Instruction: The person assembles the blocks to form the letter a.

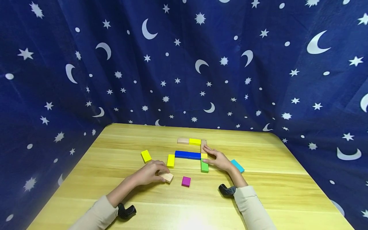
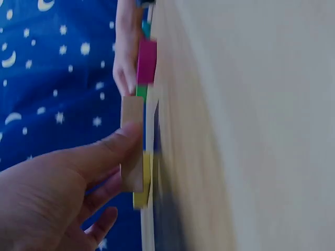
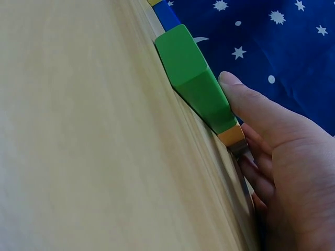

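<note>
Well back from the bare fingers [image 1: 162,166] of the left hand [image 1: 149,173], a pale beige sleeve [image 1: 96,213] ends in a plain cuff [image 1: 110,206]. Beside that cuff, on the thumb's side, juts a rounded black wrist device [image 1: 126,211]. Behind the bare fingers of the right hand [image 1: 220,160] come a matching beige sleeve [image 1: 253,204], lightly creased, and a second black device [image 1: 223,190], joined to a dark grey piece [image 1: 231,190] dotted with small holes.

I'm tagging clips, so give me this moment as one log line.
left hand: pinches plain wooden block | right hand: beside green block | magenta block: on table, untouched
</note>
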Demonstrator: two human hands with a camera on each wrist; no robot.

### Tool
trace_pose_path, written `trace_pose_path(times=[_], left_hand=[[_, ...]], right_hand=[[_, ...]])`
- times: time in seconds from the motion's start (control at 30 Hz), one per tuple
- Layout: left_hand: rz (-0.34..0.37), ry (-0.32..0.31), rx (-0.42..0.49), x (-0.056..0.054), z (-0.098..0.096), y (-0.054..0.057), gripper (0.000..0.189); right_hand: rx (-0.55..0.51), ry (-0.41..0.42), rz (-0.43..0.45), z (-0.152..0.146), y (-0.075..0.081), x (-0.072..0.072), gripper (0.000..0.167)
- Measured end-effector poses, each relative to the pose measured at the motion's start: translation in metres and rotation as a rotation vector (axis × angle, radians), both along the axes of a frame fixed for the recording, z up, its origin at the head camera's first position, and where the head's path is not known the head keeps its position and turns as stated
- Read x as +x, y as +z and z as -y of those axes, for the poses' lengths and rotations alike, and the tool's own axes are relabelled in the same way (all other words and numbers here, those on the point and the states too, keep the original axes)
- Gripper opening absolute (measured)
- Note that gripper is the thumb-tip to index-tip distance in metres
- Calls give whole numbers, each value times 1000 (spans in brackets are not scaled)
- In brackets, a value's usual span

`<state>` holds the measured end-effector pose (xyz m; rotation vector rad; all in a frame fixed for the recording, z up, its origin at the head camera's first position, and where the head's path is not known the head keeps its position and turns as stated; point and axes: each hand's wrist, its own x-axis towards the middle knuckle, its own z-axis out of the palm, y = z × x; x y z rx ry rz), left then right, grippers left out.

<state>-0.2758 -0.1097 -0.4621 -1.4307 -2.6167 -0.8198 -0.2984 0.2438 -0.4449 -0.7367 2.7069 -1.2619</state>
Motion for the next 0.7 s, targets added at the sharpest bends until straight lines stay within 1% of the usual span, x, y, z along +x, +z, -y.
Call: trace_pose_path(times=[0.13, 0.23, 0.4, 0.47, 0.57, 0.7], left_hand=[[-24, -16, -28, 7, -10, -3, 28], [-17, -16, -39, 10, -15, -7, 28], [10, -13, -37, 10, -17, -9, 32], [-1, 1, -27, 10, -15, -9, 36], [-22, 38, -4, 8, -11, -7, 40], [-8, 76, -1, 5, -6, -4, 33]], right_hand=[[-1, -2, -5, 1, -1, 0, 62], [3, -4, -7, 1, -1, 0, 62], [-2, -7, 0, 0, -2, 0, 62], [-1, -7, 0, 1, -2, 0, 62], [6, -4, 2, 1, -2, 0, 62], [1, -3, 6, 1, 0, 0, 63]])
